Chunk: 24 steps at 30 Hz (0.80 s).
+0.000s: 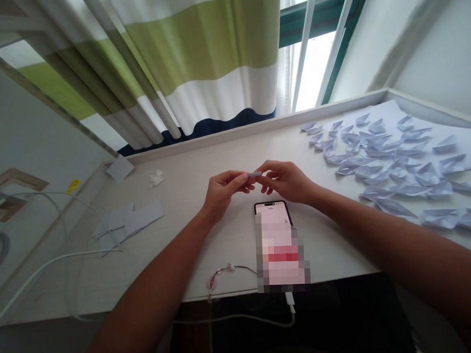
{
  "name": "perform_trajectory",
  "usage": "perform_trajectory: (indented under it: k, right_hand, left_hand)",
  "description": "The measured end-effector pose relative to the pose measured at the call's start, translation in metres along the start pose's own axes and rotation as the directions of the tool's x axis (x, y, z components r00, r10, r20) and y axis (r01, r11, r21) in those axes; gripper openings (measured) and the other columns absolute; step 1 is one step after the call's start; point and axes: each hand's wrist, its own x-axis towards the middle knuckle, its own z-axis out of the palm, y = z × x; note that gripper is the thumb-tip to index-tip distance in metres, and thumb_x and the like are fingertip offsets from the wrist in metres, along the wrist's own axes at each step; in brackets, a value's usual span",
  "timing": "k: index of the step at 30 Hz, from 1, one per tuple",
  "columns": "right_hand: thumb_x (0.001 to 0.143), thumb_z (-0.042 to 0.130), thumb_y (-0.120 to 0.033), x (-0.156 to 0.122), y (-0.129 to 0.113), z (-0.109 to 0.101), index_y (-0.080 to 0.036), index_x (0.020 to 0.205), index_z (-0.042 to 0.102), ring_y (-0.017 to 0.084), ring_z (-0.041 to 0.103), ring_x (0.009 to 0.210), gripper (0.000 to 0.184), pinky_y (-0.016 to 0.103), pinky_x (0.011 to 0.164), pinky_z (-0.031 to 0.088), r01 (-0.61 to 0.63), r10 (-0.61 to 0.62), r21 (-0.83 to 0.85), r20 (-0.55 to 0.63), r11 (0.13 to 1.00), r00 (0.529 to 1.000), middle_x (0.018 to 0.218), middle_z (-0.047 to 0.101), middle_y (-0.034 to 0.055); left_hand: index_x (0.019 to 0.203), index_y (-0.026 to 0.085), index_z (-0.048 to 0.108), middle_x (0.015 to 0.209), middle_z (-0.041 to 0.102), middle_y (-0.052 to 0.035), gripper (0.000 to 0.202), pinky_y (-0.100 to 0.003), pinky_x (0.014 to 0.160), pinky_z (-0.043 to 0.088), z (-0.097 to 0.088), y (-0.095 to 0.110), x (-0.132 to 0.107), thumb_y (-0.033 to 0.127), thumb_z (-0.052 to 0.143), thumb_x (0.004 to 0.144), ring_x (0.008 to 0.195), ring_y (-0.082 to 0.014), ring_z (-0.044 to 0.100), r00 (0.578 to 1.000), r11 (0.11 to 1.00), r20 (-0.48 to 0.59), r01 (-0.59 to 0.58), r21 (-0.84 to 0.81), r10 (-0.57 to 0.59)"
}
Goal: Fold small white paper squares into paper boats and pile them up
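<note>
Between my two hands, above the middle of the desk, is a small folded piece of paper (254,174). My left hand (227,189) pinches its left end between thumb and fingers. At its right end, the fingertips of my right hand (284,181) are closed on the paper, partly hidden behind it. Just below my hands lies a phone (272,208), its lit screen partly blurred out. Many folded paper boats (389,161) cover the right side of the desk.
Paper sheets (138,221) lie at the left, with a square sheet (120,168) by the back left corner and a crumpled tissue (156,178). A charging cable (289,299) hangs over the front edge. Beside the phone is a beaded strap (212,283). A striped curtain (208,48) hangs behind.
</note>
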Motion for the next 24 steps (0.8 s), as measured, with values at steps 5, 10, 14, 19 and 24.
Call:
perform_trajectory:
  k: [5,10,14,19,24]
  right_hand:
    - [0.099,0.078,-0.041,0.0,0.001,-0.005,-0.026,0.106,0.087,0.025,0.075,0.106,0.019,0.041,0.081,0.068,0.142,-0.144,-0.108,-0.007,0.984,0.99,0.126,0.071,0.01]
    - [0.092,0.086,-0.048,0.0,0.004,-0.007,-0.027,0.1,0.088,0.033,0.073,0.122,0.022,0.051,0.092,0.068,0.063,-0.068,-0.11,-0.045,0.992,0.997,0.144,0.066,0.0112]
    - [0.088,0.088,-0.055,0.002,0.005,-0.002,-0.02,0.095,0.084,0.025,0.079,0.092,0.036,0.044,0.079,0.069,-0.114,0.113,0.101,0.016,0.988,0.993,0.104,0.079,0.0092]
    - [0.08,0.095,-0.057,0.005,0.006,-0.001,-0.019,0.084,0.081,0.022,0.077,0.08,0.04,0.043,0.081,0.065,-0.058,0.067,0.135,-0.067,0.989,0.995,0.084,0.082,0.0064]
    - [0.075,0.098,-0.059,0.005,0.005,0.0,-0.019,0.081,0.081,0.021,0.075,0.075,0.044,0.041,0.076,0.063,-0.045,0.067,0.144,-0.152,0.988,0.986,0.082,0.081,0.0058]
  left_hand:
    - [0.095,0.016,0.084,0.089,0.085,-0.0079,0.035,-0.036,0.085,0.065,-0.001,-0.002,0.0,0.042,0.098,0.076,0.081,-0.0196,0.081,1.0,1.0,-0.007,0.012,-0.029,-0.012]
    - [0.1,0.016,0.082,0.092,0.086,-0.0083,0.043,-0.041,0.09,0.066,-0.003,-0.007,0.001,0.041,0.102,0.072,0.081,-0.021,0.082,0.997,0.997,0.045,0.071,-0.022,-0.07]
    - [0.102,0.015,0.082,0.092,0.086,-0.0092,0.043,-0.039,0.086,0.066,-0.004,-0.011,0.001,0.044,0.1,0.075,0.081,-0.0217,0.082,0.997,0.998,0.065,0.035,0.043,-0.038]
    - [0.104,0.014,0.081,0.097,0.086,-0.0119,0.042,-0.042,0.09,0.066,-0.002,-0.013,0.0,0.046,0.095,0.081,0.09,-0.0249,0.084,0.994,0.993,0.113,-0.008,0.116,-0.005]
    - [0.095,0.014,0.078,0.094,0.086,-0.0116,0.035,-0.039,0.089,0.066,0.002,-0.011,-0.002,0.04,0.096,0.081,0.091,-0.0234,0.084,0.995,0.994,0.096,-0.026,0.109,0.016]
